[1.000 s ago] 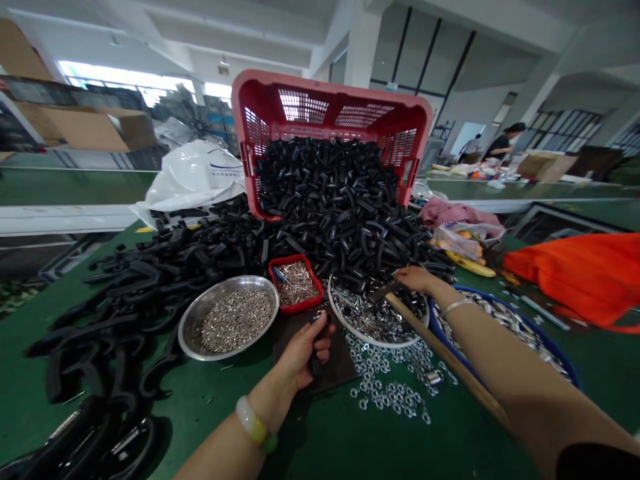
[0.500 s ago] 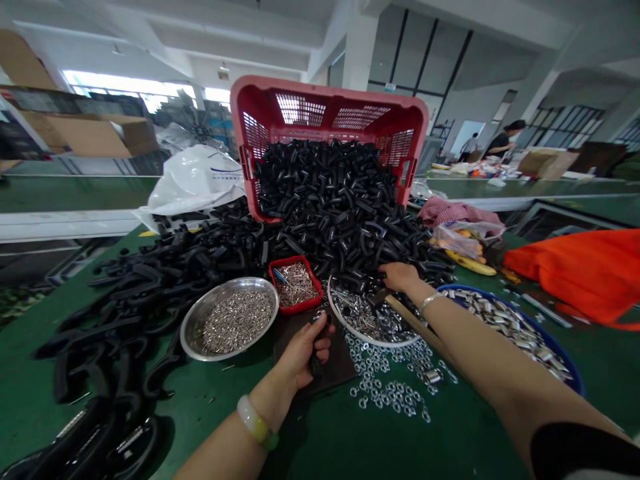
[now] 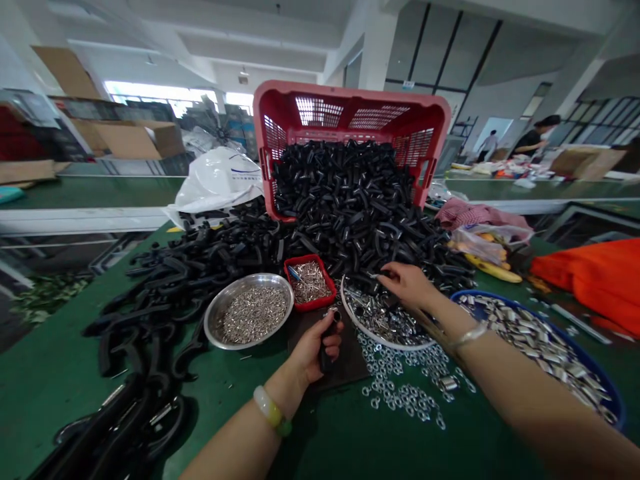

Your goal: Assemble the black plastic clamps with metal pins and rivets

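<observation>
Fig.: L hand (image 3: 314, 355) curled round blk part (image 3: 327, 350); R hand (image 3: 407, 285) pinched over steel plate (image 3: 385, 347), item unclear. Risk: a bump spills loose nuts (image 3: 400, 393) or slides blk pile (image 3: 350, 200).

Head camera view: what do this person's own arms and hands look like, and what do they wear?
The left hand and right hand are bare, no gloves or sleeves showing. The left wrist wears a thick pale green bangle; the right, a thin silver bracelet.

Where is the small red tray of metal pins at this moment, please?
The small red tray sits in the head view between the steel bowl and the white-rimmed plate.
</observation>
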A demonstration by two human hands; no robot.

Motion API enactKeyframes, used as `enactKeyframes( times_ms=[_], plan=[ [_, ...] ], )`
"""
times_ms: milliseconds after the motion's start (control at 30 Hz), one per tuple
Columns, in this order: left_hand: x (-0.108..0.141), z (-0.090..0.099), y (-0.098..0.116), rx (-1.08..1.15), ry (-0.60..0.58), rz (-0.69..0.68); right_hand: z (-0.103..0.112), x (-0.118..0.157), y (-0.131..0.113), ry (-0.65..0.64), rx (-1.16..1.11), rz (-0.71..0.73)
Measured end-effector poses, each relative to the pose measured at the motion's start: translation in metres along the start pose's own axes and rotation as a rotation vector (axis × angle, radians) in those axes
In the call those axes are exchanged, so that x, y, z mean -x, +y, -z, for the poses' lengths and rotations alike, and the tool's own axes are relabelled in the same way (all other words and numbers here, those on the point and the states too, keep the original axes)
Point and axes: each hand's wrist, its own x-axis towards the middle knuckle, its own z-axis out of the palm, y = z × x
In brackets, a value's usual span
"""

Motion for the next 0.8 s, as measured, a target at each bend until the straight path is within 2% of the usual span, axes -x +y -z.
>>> enactKeyframes(
  times_ms=[67, 133, 200, 300, 400, 467, 567, 633, 700, 800],
  plan=[
    [0.001, 0.001, 0.001, 0.026, -0.032, 0.015, -0.001, 0.022, -0.032, 0.04, -0.321, 0.127],
    [0.002, 0.002, 0.002, 0.047, -0.078, 0.029, -0.004, 0.041, -0.062, 0.056, -0.445, 0.2],
    [0.003, 0.005, 0.003, 0.067, -0.109, 0.029, -0.007, 0.053, -0.084, 0.074, -0.413, 0.235],
    [0.003, 0.008, 0.002, 0.017, -0.121, 0.019, -0.009, 0.062, -0.105, 0.089, -0.244, 0.293],
    [0.006, 0.007, 0.004, -0.104, -0.099, -0.036, -0.009, 0.071, -0.118, 0.166, -0.105, 0.392],
    [0.01, 0.003, 0.006, -0.187, -0.1, -0.12, -0.011, 0.078, -0.123, 0.316, -0.088, 0.482],
    [0.018, -0.002, 0.011, -0.342, -0.19, -0.222, -0.015, 0.088, -0.128, 0.536, -0.115, 0.624],
    [0.021, -0.002, 0.013, -0.411, -0.275, -0.257, -0.018, 0.093, -0.129, 0.558, -0.105, 0.663],
    [0.023, -0.001, 0.014, -0.432, -0.341, -0.272, -0.022, 0.096, -0.131, 0.527, -0.079, 0.665],
    [0.023, 0.0, 0.014, -0.431, -0.37, -0.277, -0.029, 0.097, -0.133, 0.519, -0.077, 0.647]
  ],
)
